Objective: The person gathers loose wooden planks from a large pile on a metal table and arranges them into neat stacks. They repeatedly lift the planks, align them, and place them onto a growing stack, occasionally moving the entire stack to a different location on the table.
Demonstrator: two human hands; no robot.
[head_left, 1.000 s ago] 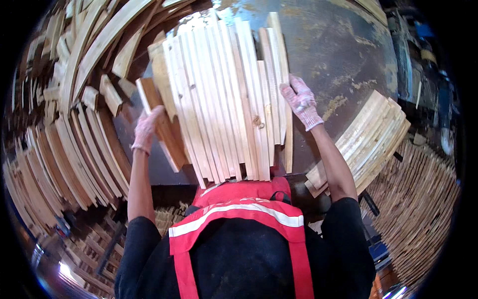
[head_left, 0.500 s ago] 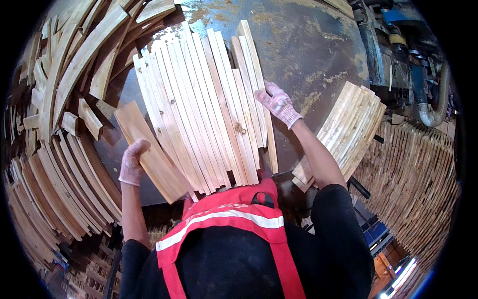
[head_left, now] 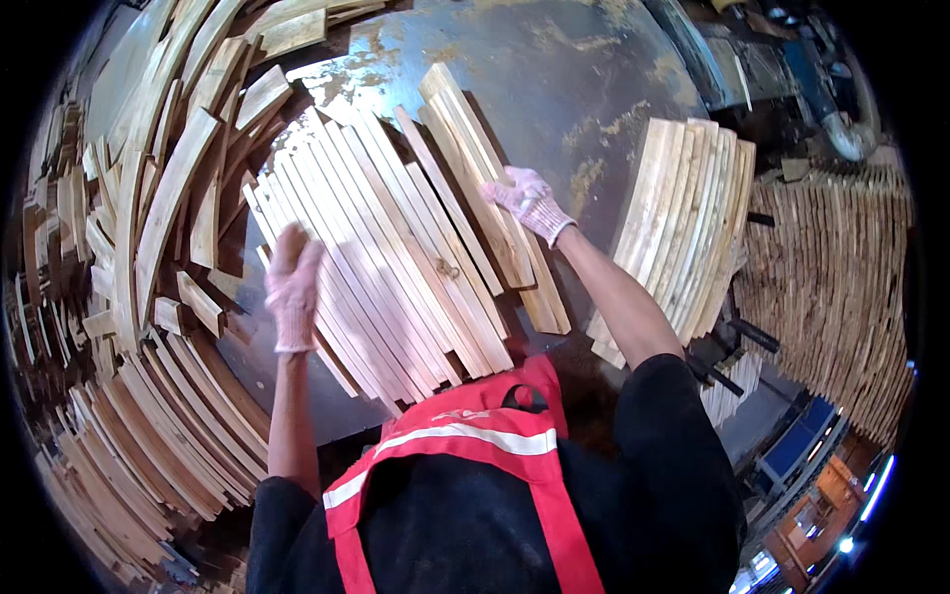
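Observation:
A row of pale wooden strips (head_left: 366, 257) stands side by side on the dark table in front of me. My left hand (head_left: 294, 287), in a pinkish knit glove, is over the row's left edge. Its fingers are stretched and slightly blurred, with nothing visible in them. At the row's right end, two or three wooden boards (head_left: 495, 218) lean over with their broad faces partly showing. My right hand (head_left: 531, 205), gloved alike, grips these boards, its thumb across the top and its other fingers at their right side. Those fingertips are partly hidden.
The dark metal table (head_left: 614, 59) has worn, dusty patches. A stack of curved boards (head_left: 683, 218) sits to the right, beyond it a tall pile of slats (head_left: 831, 287). Jumbled curved wood pieces (head_left: 178, 198) and a row of stacked boards (head_left: 168, 426) fill the left.
The board my left hand held is no longer in it; that hand has moved right and up over the row. The right-end boards have tipped and separated from the row under my right hand.

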